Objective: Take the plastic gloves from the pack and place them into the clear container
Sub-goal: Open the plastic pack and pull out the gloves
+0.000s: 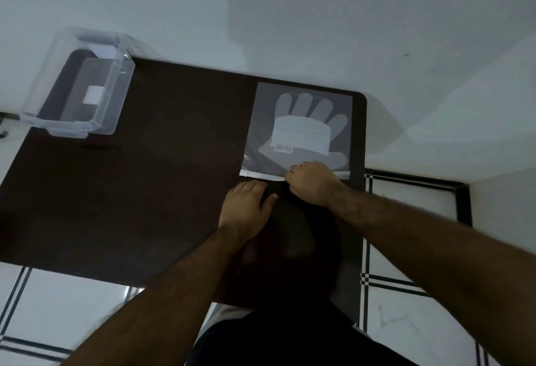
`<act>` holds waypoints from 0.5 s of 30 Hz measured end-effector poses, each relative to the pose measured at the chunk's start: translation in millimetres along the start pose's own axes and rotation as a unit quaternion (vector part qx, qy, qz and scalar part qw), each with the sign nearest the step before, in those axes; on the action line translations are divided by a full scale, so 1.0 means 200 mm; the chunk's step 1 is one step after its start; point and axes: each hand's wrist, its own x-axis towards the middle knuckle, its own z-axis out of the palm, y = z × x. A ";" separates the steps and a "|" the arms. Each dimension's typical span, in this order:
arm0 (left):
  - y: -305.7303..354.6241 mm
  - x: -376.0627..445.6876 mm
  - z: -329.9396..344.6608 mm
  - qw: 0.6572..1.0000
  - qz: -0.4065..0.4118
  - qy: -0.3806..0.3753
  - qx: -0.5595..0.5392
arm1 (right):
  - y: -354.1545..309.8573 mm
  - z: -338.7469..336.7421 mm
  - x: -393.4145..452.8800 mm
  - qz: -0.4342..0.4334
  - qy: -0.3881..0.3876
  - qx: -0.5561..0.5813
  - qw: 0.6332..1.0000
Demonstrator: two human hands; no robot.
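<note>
A flat clear pack of plastic gloves [298, 131] lies on the dark table [145, 191] at the far right, with a white label across a hand-shaped stack inside. My right hand [311, 183] is closed on the pack's near white edge strip. My left hand [249, 206] rests flat on the table just below that edge, left of the right hand, fingers together, holding nothing. The clear container [78, 84] stands open at the table's far left corner, with only a white sticker showing on its bottom.
The table stands against a white wall. White floor tiles with dark stripes [406, 293] show to the right and below the table. The table's right edge runs close beside the pack.
</note>
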 end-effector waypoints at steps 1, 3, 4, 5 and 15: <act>0.01 0.00 0.00 0.999 -0.016 0.010 -0.035 | 0.01 0.00 0.01 0.014 0.001 0.023 1.000; 0.03 0.01 0.00 0.994 -0.051 0.023 -0.093 | 0.03 -0.02 0.02 0.041 -0.001 0.068 0.997; 0.05 0.02 -0.01 0.991 -0.070 0.026 -0.115 | 0.04 -0.03 0.03 0.052 -0.006 0.092 0.994; 0.07 0.03 -0.01 0.987 -0.090 0.028 -0.134 | 0.05 -0.04 0.03 0.062 -0.011 0.114 0.992; 0.12 0.11 0.04 0.981 -0.109 0.010 -0.161 | 0.13 -0.07 0.09 0.072 -0.045 0.195 0.977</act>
